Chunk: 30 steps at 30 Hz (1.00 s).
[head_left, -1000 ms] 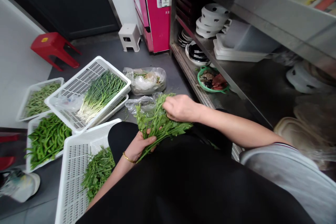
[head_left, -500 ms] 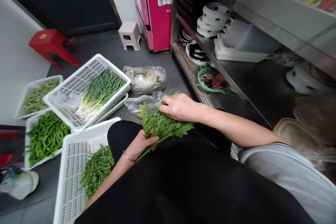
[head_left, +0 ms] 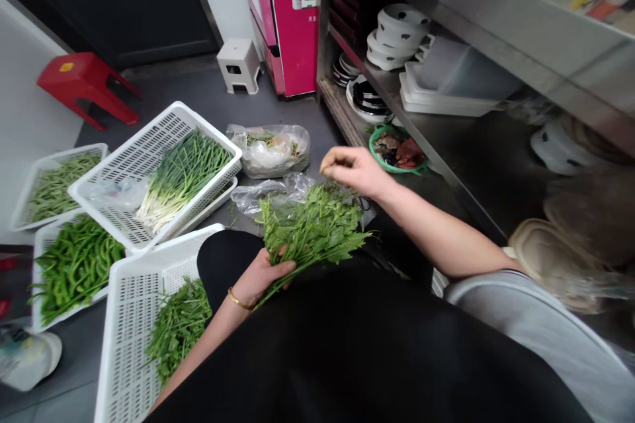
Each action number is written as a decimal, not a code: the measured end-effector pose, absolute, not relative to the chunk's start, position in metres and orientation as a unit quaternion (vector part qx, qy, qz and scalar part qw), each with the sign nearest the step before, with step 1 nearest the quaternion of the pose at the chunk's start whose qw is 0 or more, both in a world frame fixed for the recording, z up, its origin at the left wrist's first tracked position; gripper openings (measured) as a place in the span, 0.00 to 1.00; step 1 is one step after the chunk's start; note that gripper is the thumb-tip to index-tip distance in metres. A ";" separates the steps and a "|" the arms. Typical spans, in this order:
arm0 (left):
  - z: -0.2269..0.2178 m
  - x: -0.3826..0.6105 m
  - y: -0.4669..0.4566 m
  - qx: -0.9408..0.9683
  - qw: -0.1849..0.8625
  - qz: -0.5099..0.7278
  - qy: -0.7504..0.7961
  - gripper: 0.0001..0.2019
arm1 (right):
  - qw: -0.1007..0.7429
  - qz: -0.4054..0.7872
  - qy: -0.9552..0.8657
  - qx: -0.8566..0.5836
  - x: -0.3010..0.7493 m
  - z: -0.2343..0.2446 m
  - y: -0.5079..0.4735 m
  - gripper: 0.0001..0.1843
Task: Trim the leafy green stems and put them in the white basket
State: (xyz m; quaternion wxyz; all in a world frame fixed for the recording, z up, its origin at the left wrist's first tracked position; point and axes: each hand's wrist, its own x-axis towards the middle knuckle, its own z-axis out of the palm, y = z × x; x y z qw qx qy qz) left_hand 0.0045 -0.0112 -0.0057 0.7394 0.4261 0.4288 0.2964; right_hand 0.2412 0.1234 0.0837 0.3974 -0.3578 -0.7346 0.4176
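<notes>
My left hand [head_left: 270, 271] is closed around the stems of a bunch of leafy greens [head_left: 317, 221], held over my lap with the leaves pointing away and to the right. My right hand [head_left: 354, 168] hovers just above the leaves, apart from them. Its thumb and fingertips are pinched together; whatever may be between them is too small to make out. More of the same kind of greens [head_left: 181, 327] lie in a white basket [head_left: 131, 317] by my left forearm. Beyond the bunch, a clear plastic bag [head_left: 270, 192] rests on the floor.
To the left stand baskets of scallions [head_left: 186, 172], green peppers [head_left: 82, 264] and green beans [head_left: 62, 185]. A filled plastic bag [head_left: 272, 149] sits ahead. On the right are a steel shelf [head_left: 446, 145] with dishes and a green colander [head_left: 397, 168]. Stools [head_left: 238, 66] stand farther back.
My right hand has lifted off the leaves, moving up and right with its fingers pinched. My left hand keeps its hold on the greens. The view has shifted slightly.
</notes>
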 end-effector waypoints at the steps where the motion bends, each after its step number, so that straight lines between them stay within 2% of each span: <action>1: -0.005 0.004 -0.012 0.423 0.739 0.301 0.430 0.15 | 0.434 0.448 -0.681 -0.383 0.252 0.083 0.134 0.06; 4: -0.002 0.001 -0.012 0.425 0.738 0.304 0.427 0.16 | 0.488 0.473 -0.588 -0.439 0.289 0.082 0.161 0.07; 6: 0.001 -0.001 -0.012 0.435 0.739 0.291 0.424 0.17 | 0.440 0.445 -0.617 -0.477 0.306 0.083 0.169 0.08; 8: 0.003 -0.001 -0.011 0.448 0.738 0.270 0.426 0.18 | 0.362 0.361 -0.704 -0.493 0.312 0.087 0.165 0.12; 10: 0.004 -0.001 -0.011 0.459 0.734 0.250 0.434 0.19 | 0.313 0.250 -0.789 -0.466 0.304 0.093 0.152 0.18; 12: 0.004 -0.001 -0.011 0.474 0.719 0.231 0.452 0.17 | 0.298 0.182 -0.846 -0.402 0.288 0.098 0.137 0.22; 16: 0.009 0.000 -0.012 0.512 0.673 0.211 0.491 0.12 | 0.246 0.160 -0.913 -0.283 0.260 0.099 0.114 0.17; 19: 0.016 0.001 -0.012 0.529 0.653 0.209 0.500 0.11 | 0.204 0.141 -0.930 -0.273 0.256 0.095 0.103 0.11; 23: 0.020 0.002 -0.013 0.533 0.639 0.209 0.514 0.11 | 0.119 0.126 -0.947 -0.271 0.260 0.090 0.093 0.12; 26: 0.018 0.001 -0.014 0.524 0.640 0.211 0.521 0.11 | 0.123 0.126 -0.941 -0.288 0.260 0.085 0.086 0.14; 30: 0.015 0.001 -0.016 0.522 0.643 0.211 0.519 0.11 | 0.179 0.101 -0.921 -0.331 0.254 0.076 0.081 0.11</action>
